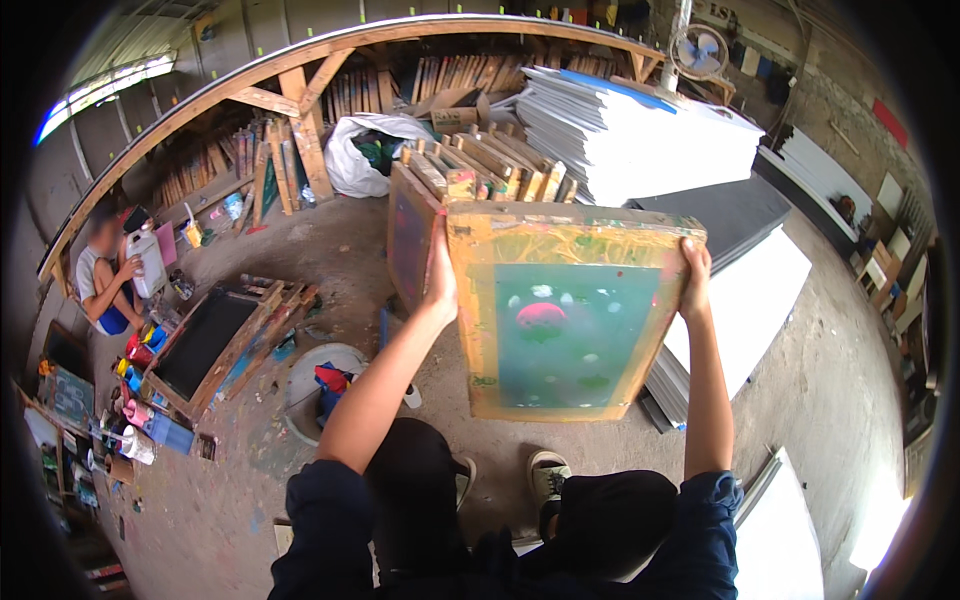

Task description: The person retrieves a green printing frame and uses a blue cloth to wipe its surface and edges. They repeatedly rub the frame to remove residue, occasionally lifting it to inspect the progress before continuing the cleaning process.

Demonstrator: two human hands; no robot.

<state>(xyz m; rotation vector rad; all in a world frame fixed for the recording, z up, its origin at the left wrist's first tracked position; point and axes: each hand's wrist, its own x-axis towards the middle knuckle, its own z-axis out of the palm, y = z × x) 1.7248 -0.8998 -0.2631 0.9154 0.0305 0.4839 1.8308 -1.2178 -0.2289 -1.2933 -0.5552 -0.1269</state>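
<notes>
A screen-printing frame (570, 320) with a wooden border and a green mesh is held up in front of me, tilted. Pink, white and green spots mark its mesh. My left hand (440, 270) grips the frame's left edge, and my right hand (694, 277) is wrapped round its upper right edge. Directly behind it stands a row of similar wooden frames (490, 160), packed upright; the nearest one (411, 235) shows a dark purple face next to my left hand. The held frame hides the lower part of this row.
White sheets (610, 140) are piled behind to the right, with black sheets (725, 212) beside them. On the left are a grey bucket (305, 385) with cloths, a dark screen frame (207, 342), paint containers (140, 445) and a crouching person (100, 275) holding a white jug (146, 262).
</notes>
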